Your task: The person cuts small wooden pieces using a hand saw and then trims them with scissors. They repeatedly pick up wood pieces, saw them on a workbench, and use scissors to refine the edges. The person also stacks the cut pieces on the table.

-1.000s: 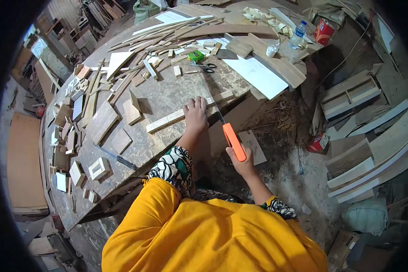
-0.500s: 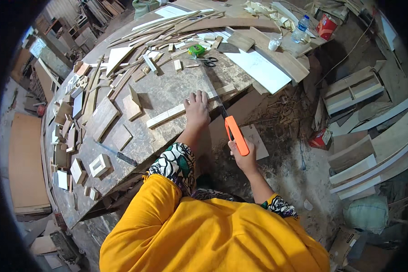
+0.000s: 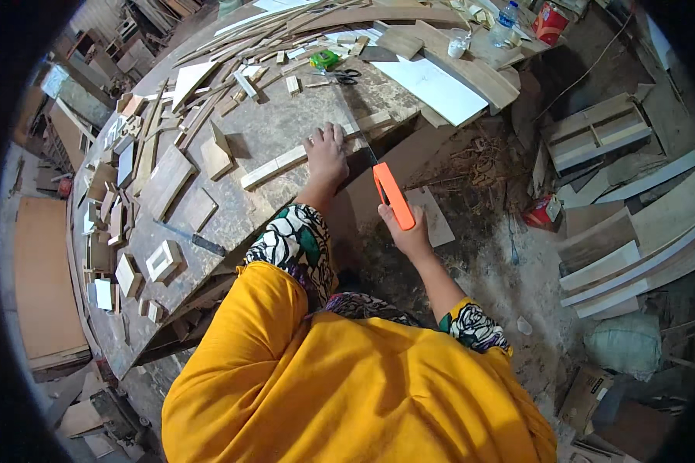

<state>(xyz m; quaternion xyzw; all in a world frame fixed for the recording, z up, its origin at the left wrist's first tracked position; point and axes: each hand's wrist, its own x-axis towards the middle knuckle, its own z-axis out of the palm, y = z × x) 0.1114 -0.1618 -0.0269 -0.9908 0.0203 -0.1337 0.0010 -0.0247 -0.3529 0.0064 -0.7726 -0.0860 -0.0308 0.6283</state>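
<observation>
My left hand presses down on a long pale wooden strip lying near the edge of the worktable, its fingers bent over the wood. A pencil-like line seems to cross the strip left of that hand. In my right hand is a handsaw, gripped by its orange handle out beyond the table edge. The saw's thin dark blade crosses the strip just right of my left fingers and points away over the tabletop. Whether its teeth have cut into the wood is too small to tell.
The worktable carries a green tape measure, scissors, a white board and many wood offcuts. Small wooden frames and a blue-handled tool lie at left. Boards and a wooden tray-like frame rest on the right floor.
My right hand and the saw have shifted slightly up and left in the picture. The whole view has moved a little too. My left hand stays on the strip.
</observation>
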